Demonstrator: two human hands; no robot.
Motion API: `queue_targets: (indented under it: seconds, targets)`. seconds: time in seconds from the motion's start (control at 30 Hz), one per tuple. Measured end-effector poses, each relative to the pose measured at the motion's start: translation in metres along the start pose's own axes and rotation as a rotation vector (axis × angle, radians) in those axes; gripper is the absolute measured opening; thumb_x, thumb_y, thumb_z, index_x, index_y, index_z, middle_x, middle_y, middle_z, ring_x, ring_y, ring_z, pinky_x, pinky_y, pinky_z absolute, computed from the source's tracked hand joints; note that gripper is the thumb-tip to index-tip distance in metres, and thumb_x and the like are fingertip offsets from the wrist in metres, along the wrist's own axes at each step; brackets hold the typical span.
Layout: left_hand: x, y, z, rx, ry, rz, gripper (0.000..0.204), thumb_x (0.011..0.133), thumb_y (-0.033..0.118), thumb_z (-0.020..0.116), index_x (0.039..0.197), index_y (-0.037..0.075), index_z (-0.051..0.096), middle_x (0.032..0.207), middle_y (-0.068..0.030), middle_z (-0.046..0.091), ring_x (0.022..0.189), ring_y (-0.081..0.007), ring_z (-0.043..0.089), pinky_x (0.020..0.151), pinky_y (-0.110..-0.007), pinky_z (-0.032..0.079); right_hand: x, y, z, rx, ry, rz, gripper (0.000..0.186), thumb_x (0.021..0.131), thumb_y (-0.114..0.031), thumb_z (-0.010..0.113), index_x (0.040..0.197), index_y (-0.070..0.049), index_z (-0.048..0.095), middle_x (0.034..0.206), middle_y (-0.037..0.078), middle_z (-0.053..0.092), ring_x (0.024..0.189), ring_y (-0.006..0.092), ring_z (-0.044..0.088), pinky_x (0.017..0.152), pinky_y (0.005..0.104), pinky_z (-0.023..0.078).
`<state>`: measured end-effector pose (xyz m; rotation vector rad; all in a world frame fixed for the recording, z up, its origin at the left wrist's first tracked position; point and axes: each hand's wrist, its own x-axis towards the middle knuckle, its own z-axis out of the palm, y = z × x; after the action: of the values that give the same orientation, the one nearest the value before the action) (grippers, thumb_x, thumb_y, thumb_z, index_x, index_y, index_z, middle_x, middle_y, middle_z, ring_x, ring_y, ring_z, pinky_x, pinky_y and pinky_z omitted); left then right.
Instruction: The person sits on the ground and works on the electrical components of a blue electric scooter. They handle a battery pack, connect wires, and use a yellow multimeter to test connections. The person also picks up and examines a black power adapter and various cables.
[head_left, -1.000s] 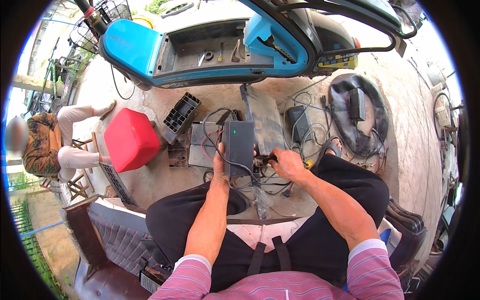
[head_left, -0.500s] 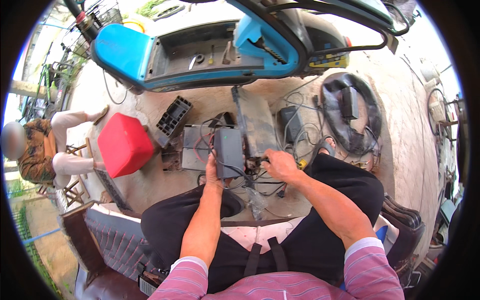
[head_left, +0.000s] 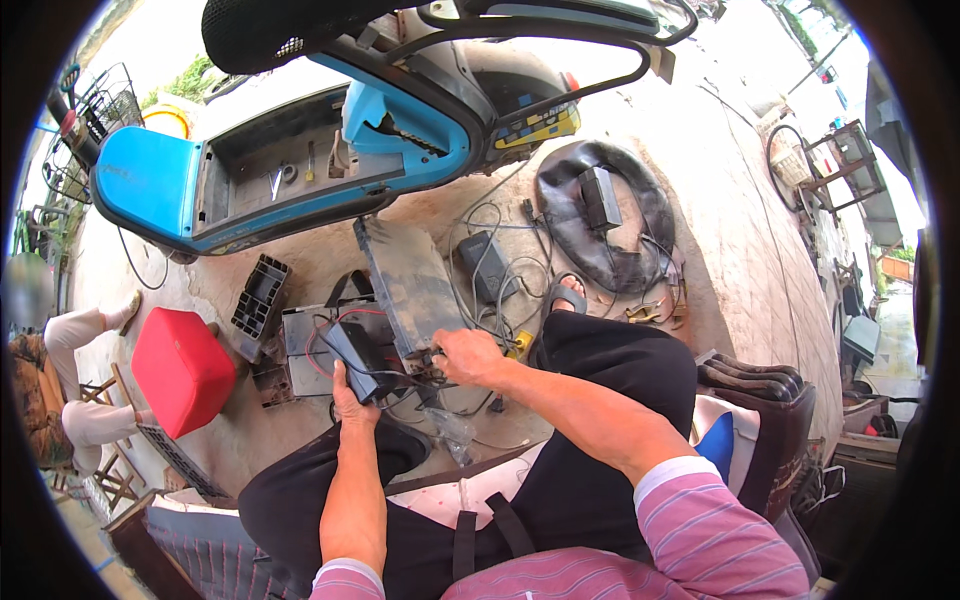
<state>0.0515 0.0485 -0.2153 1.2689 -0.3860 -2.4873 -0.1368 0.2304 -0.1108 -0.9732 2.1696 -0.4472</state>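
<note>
My left hand grips the lower end of a black box-shaped charger, which is held tilted and has cables running across it. My right hand is closed at the near end of a dusty grey panel; its fingers pinch a small dark piece, too small to name. Behind the charger lies a grey box with red wires over it. Black cables and a clear plastic bag lie between my legs, below the hands.
A blue electric scooter with its floor compartment uncovered stands ahead. A black inner tube with a black box lies to the right, near another black charger. At left are a red stool, a black plastic tray and a seated person.
My view has turned to the right, so the surroundings sit further left. The charger in my left hand has tilted over. My right hand stays at the panel's near end.
</note>
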Motion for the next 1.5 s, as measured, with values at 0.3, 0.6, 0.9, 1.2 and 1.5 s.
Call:
queue_targets:
  seconds: [0.3,0.6,0.9,1.2,1.5]
  targets:
    - [0.021,-0.011,-0.032,0.112,0.087,0.111,0.043,0.093,0.035,0.065,0.126,0.01,0.055,0.11,-0.0052,0.064,0.098,-0.0246,0.063,0.088,-0.044,0.053,0.002,0.005,0.006,0.001,0.045,-0.038,0.029,0.088,-0.028,0.063,0.106,-0.006,0.062,0.091,0.022,0.07,0.091,0.0423,0.066,0.081,0.052,0.051]
    - [0.009,-0.021,-0.016,0.432,0.334,0.234,0.07,0.087,0.033,0.073,0.143,0.004,0.042,0.127,-0.0126,0.057,0.11,-0.0234,0.057,0.095,-0.038,0.048,-0.001,-0.002,0.002,0.049,0.032,0.049,0.031,0.086,-0.028,0.066,0.107,-0.005,0.065,0.089,0.024,0.069,0.091,0.0431,0.067,0.083,0.0518,0.051]
    - [0.0,-0.015,-0.011,0.797,0.595,0.282,0.055,0.089,0.032,0.071,0.129,-0.004,0.056,0.125,-0.0165,0.061,0.112,-0.0249,0.058,0.097,-0.034,0.044,-0.002,-0.006,-0.005,0.067,0.005,0.062,0.03,0.086,-0.026,0.067,0.107,-0.005,0.066,0.089,0.022,0.07,0.092,0.0418,0.067,0.085,0.0499,0.05]
    - [-0.015,0.033,0.071,0.832,0.182,0.812,0.041,0.091,0.021,0.069,0.122,-0.003,0.058,0.103,-0.0116,0.066,0.093,-0.0208,0.063,0.087,-0.033,0.051,-0.001,-0.011,0.0,0.06,0.02,0.069,0.029,0.086,-0.027,0.067,0.106,-0.006,0.067,0.09,0.022,0.07,0.092,0.0419,0.066,0.085,0.0498,0.051]
    - [-0.038,-0.031,0.11,1.208,0.063,0.153,0.036,0.083,0.033,0.074,0.098,0.001,0.07,0.077,-0.0074,0.068,0.064,-0.0169,0.065,0.059,-0.033,0.052,0.007,0.001,0.009,0.059,-0.016,0.044,0.027,0.08,-0.024,0.064,0.095,-0.002,0.064,0.09,0.025,0.069,0.086,0.0437,0.067,0.076,0.0531,0.053]
